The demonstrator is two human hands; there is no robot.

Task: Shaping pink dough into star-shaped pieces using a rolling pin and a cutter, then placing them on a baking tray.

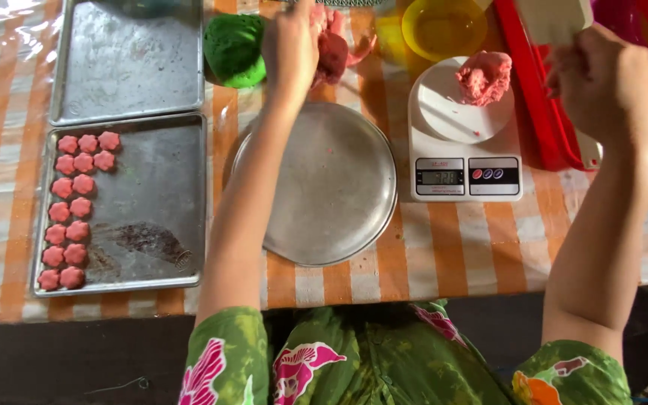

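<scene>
While my left hand [292, 46] closes on the big lump of pink dough [333, 46] at the far edge of the table, just beside the green dough ball [235, 49], my right hand [605, 82] is curled around the white handle of a scraper [556, 19] above the red tray [545, 112]. A smaller pink piece [484, 76] sits on the white kitchen scale [465, 131]. I judge the trick is to pinch off only a little at a time, add it to the scale and watch the display settle. The round metal plate [324, 187] in front of me gives room to work, and the pink flower shapes [73, 210] line the left side of the near baking tray [151, 217].
</scene>
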